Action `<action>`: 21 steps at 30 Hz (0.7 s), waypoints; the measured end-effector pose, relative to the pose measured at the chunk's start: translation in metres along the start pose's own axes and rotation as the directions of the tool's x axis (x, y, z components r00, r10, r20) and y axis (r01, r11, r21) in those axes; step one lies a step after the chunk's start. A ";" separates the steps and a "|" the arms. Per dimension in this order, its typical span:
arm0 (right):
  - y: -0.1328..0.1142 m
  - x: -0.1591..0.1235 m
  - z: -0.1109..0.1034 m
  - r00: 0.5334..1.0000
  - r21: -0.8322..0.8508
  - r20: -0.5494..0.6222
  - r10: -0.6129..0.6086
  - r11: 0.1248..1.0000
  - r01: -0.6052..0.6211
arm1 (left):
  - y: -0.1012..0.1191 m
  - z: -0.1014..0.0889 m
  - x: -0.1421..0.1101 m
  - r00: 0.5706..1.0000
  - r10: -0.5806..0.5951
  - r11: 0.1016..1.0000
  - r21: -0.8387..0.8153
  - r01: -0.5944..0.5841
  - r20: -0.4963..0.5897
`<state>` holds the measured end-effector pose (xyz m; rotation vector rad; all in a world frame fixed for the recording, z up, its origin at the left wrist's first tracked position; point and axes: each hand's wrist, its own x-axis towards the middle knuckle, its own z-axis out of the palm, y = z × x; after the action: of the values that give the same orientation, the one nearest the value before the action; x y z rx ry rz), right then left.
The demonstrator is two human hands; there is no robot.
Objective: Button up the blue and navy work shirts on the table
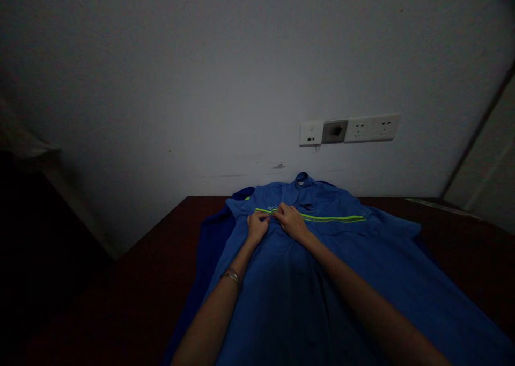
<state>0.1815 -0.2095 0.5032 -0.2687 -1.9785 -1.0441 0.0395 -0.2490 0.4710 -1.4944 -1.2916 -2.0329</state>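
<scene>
Blue garment (354, 258) lies front up on the table (156, 248), collar (302, 180) at twelve o'clock, presumably so its chest sits within reach. Left hand (258, 226) and right hand (292, 222) meet near its eleven o'clock, at the yellow-green stripe (333, 218); fingers of both narrow, apparently pinching cloth (any fastener between them cannot be made out). Darker blue cloth (213, 242) shows beneath at nine o'clock. No container identified.
</scene>
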 end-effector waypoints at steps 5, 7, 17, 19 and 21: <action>0.003 0.002 -0.003 0.995 0.210 -0.014 0.099 0.973 -0.094 | -0.004 0.001 0.001 1.000 0.005 1.000 -0.010 -0.005 0.000; 0.007 0.007 -0.004 0.951 0.455 0.068 0.302 0.839 -0.299 | -0.005 0.000 0.001 1.000 0.008 1.000 -0.011 -0.008 -0.002; -0.001 0.022 0.004 0.592 0.608 0.680 0.433 0.118 -0.785 | -0.004 0.002 -0.001 0.999 0.034 0.999 0.029 -0.033 -0.031; -0.005 0.021 0.006 0.571 0.606 0.711 0.410 0.052 -0.793 | -0.004 0.002 -0.001 0.998 0.061 0.998 0.026 -0.061 -0.027; -0.009 0.020 0.008 0.557 0.608 0.728 0.400 -0.003 -0.794 | -0.003 0.003 -0.002 0.995 0.097 0.995 0.028 -0.096 -0.027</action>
<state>0.1597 -0.2131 0.5115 -0.6433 -2.0375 0.9191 0.0395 -0.2455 0.4678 -1.4816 -1.2063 -1.9617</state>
